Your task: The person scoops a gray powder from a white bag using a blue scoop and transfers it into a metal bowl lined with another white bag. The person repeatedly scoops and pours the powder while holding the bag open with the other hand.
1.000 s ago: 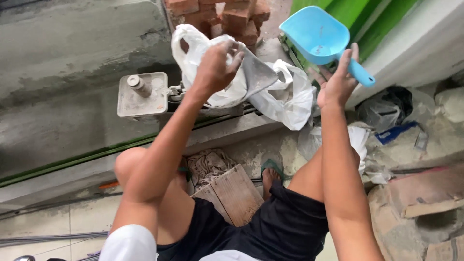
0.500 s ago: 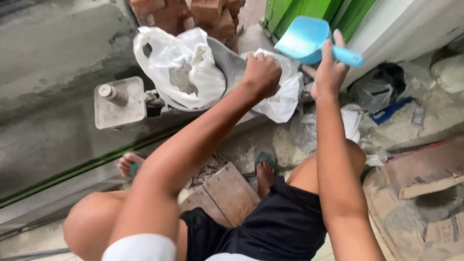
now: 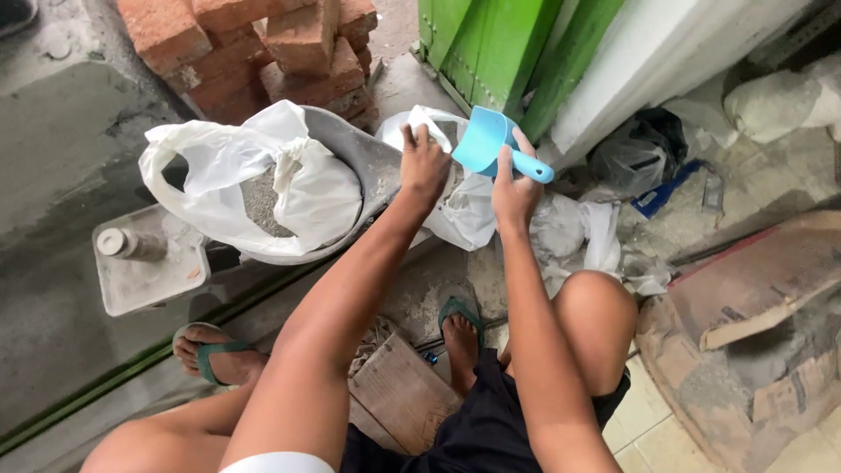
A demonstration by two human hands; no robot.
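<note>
Scoop (image 3: 489,140), the blue plastic one, sits at upper centre of the frame, its handle wrapped tight in your right hand (image 3: 515,188) with the bowl tilted up and to the left. Your left hand (image 3: 424,166) is just beside it, fingers closed on the rim of a white plastic bag (image 3: 464,215) that lies open below both hands. To the left of that, a second white bag (image 3: 263,180) is draped over a grey round pan (image 3: 363,166), with grey powder showing inside. A stack of red bricks (image 3: 263,48) stands at the upper left, and a green door frame (image 3: 499,44) at upper centre. Lower in the frame your feet, in green sandals (image 3: 210,355), rest beside a wooden board (image 3: 403,390).
</note>
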